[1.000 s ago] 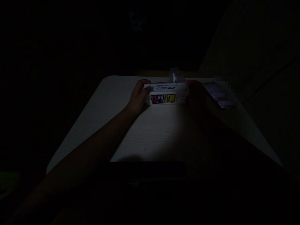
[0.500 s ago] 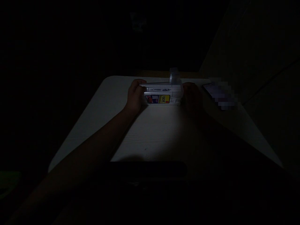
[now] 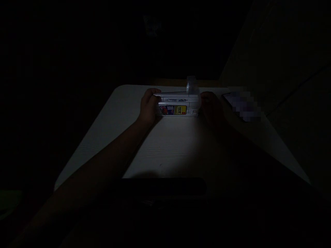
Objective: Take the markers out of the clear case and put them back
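Note:
A clear plastic marker case point(image 3: 178, 101) with a yellow and dark-blue label lies on its long side on the white table. From its top, near the right end, a clear flap-like piece point(image 3: 191, 84) sticks up. My left hand point(image 3: 149, 107) is closed round the case's left end, thumb towards me. At the right end my right hand point(image 3: 210, 105) has its curled fingers against the clear edge; deep shadow hides most of them. What lies inside the case is too dim to make out.
The white table point(image 3: 103, 131) has rounded corners and a dark bar along its near edge. To the right of my right hand lies a phone-like flat object point(image 3: 241, 105), partly blurred out. A thin dark cable point(image 3: 292, 91) runs beyond the table's right side. The surroundings are nearly black.
Almost nothing differs. My right fingers have shifted very slightly at the case's right end, and the view has moved a little. The case stays in place.

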### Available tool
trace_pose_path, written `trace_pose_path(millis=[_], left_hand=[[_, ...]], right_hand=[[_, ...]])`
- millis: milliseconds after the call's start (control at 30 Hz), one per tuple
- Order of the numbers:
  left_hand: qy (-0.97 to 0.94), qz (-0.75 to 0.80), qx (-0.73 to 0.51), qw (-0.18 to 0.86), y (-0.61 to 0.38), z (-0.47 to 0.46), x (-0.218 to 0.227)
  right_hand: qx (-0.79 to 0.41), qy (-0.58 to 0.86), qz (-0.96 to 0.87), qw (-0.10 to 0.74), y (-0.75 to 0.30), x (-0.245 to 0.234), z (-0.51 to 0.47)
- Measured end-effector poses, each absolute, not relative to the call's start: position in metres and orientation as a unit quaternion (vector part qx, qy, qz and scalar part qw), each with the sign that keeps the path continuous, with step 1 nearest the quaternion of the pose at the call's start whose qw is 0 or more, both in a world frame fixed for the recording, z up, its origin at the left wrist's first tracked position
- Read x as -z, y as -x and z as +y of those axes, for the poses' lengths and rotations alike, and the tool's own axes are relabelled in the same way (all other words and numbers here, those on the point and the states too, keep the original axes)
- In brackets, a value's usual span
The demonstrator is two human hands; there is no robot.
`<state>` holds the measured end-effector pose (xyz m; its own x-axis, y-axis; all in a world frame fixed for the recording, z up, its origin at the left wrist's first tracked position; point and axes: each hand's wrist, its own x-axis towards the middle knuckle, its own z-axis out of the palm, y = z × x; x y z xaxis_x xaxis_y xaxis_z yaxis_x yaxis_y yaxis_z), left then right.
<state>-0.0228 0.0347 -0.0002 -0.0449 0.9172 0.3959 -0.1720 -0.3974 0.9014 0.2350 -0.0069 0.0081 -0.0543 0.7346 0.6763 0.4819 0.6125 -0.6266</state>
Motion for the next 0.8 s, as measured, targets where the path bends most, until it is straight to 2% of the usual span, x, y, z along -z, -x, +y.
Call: trace_pose_path(millis=[333, 500, 633, 800], left_hand=[[-0.506, 0.354, -0.653, 0.438, 0.018, 0.028, -0.006], [-0.484, 0.36, -0.67, 0.433, 0.019, 0.032, -0.007], [-0.463, 0.36, -0.682, 0.436, 0.024, 0.038, -0.007], [-0.447, 0.369, -0.69, 0.434, 0.027, 0.04, -0.006]], right_hand=[[-0.093, 0.39, -0.737, 0.544, -0.237, -0.011, -0.013], [-0.089, 0.398, -0.759, 0.508, -0.236, -0.013, -0.016], [-0.04, 0.389, -0.788, 0.476, -0.234, -0.012, -0.013], [-0.036, 0.352, -0.793, 0.495, -0.23, -0.005, -0.007]])
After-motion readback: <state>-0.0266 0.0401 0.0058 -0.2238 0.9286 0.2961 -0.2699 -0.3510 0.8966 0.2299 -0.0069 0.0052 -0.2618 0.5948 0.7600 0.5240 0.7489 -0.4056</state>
